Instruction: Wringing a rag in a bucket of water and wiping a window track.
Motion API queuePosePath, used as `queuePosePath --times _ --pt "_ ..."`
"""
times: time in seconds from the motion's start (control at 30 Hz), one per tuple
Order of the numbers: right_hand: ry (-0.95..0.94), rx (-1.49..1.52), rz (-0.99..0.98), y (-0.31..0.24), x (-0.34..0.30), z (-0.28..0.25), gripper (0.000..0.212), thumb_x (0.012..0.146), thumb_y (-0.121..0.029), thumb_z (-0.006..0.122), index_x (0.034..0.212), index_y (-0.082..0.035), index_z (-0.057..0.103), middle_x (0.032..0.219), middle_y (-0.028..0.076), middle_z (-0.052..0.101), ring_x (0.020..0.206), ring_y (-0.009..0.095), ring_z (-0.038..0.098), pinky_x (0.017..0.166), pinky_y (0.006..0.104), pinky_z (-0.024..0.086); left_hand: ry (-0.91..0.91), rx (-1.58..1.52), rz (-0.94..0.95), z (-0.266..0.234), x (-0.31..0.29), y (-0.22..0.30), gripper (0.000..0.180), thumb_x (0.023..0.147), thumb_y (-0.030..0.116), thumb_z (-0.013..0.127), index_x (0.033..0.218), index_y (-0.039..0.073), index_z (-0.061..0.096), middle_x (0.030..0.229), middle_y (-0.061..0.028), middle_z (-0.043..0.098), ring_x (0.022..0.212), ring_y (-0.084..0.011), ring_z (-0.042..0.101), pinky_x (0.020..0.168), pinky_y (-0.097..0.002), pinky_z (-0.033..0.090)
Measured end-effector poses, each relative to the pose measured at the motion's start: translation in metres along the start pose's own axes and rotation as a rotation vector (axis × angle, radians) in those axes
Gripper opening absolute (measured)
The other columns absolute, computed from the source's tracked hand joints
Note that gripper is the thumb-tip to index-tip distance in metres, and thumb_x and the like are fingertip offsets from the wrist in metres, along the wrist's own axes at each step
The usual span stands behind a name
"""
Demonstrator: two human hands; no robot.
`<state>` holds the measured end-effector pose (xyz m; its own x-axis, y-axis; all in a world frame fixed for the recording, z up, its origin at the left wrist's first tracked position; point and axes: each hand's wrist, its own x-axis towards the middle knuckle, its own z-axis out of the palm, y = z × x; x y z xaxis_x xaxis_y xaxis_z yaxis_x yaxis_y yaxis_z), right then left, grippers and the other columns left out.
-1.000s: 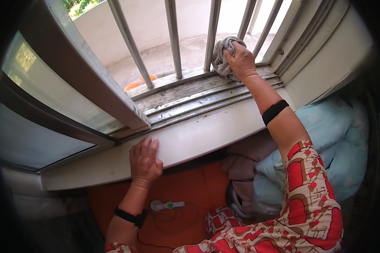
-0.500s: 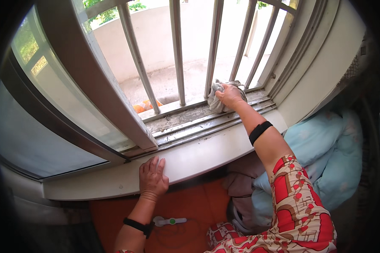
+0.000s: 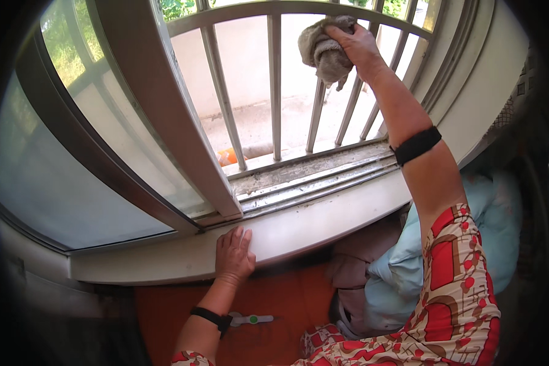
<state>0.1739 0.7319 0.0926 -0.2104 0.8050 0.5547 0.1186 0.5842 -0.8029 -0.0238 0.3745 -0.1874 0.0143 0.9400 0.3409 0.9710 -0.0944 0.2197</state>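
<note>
My right hand (image 3: 361, 52) is closed on a bunched grey-beige cloth (image 3: 328, 52), raised high against the metal window bars (image 3: 276, 91), just below the curved crossbar (image 3: 262, 8). Folds of the rag hide parts of the bars behind it. Flat on the white window sill (image 3: 299, 229) rests my left hand (image 3: 234, 255), its fingers stretched out near the lower corner of the sliding window frame (image 3: 222, 204) and holding nothing. Between sill and bars runs the dirty sliding track (image 3: 311, 183), with dark specks and grime along it.
At left stand frosted glass panes (image 3: 73, 183). Light blue bedding (image 3: 402, 268) and a greyish-brown cloth heap (image 3: 363, 256) lie below the sill at right. A white strip-like object with a green dot (image 3: 253, 319) sits on the reddish-orange surface (image 3: 274, 293). Something orange (image 3: 227, 157) shows outside.
My right hand has lifted the cloth from the bottom of the bars up to the crossbar. The view has shifted slightly; my left hand stays on the sill.
</note>
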Motion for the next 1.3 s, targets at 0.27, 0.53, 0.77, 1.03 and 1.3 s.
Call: queuePosePath --times 0.27,0.53,0.77,1.03,1.3 --pt "0.460 -0.397 -0.159 0.003 -0.021 0.056 0.057 0.074 -0.043 0.064 0.118 -0.012 0.046 0.100 0.016 0.061 0.096 0.034 0.058 0.083 0.0401 0.046 -0.036 0.016 -0.004 0.002 0.004 -0.002 0.054 0.061 0.014 0.055 0.115 0.008 0.048 0.118 -0.0129 0.044 0.110 -0.0298 0.043 0.096 -0.0429 0.031" --pt "0.536 -0.532 0.069 0.144 -0.114 0.094 0.059 0.064 -0.045 0.065 0.109 -0.010 0.050 0.085 0.019 0.064 0.082 0.039 0.062 0.076 0.0444 0.049 -0.057 0.039 -0.011 0.005 0.005 -0.003 0.053 0.063 0.017 0.057 0.115 0.008 0.050 0.119 -0.0111 0.045 0.112 -0.0269 0.043 0.096 -0.0418 0.033" --pt "0.326 -0.631 0.388 0.193 -0.170 0.103 0.062 0.062 -0.045 0.067 0.111 -0.010 0.051 0.090 0.020 0.064 0.087 0.037 0.061 0.076 0.0427 0.050 -0.014 0.017 0.002 0.005 0.003 -0.006 0.052 0.062 0.015 0.052 0.114 0.008 0.050 0.116 -0.0132 0.046 0.109 -0.0296 0.045 0.094 -0.0432 0.033" --pt "0.127 -0.690 0.256 0.096 -0.093 0.063 0.066 0.064 -0.052 0.067 0.104 -0.001 0.054 0.099 0.020 0.062 0.096 0.033 0.060 0.085 0.0387 0.048 -0.014 0.019 -0.011 0.000 0.001 -0.002 0.052 0.063 0.016 0.055 0.114 0.008 0.051 0.118 -0.0121 0.046 0.111 -0.0281 0.044 0.095 -0.0423 0.034" --pt "0.324 -0.642 0.010 0.010 0.008 0.034 0.076 0.065 -0.061 0.064 0.105 0.003 0.056 0.101 0.023 0.062 0.097 0.033 0.061 0.083 0.0387 0.049 -0.001 0.019 0.005 0.002 0.003 -0.003 0.052 0.063 0.016 0.057 0.114 0.008 0.051 0.118 -0.0112 0.045 0.112 -0.0270 0.043 0.096 -0.0419 0.033"
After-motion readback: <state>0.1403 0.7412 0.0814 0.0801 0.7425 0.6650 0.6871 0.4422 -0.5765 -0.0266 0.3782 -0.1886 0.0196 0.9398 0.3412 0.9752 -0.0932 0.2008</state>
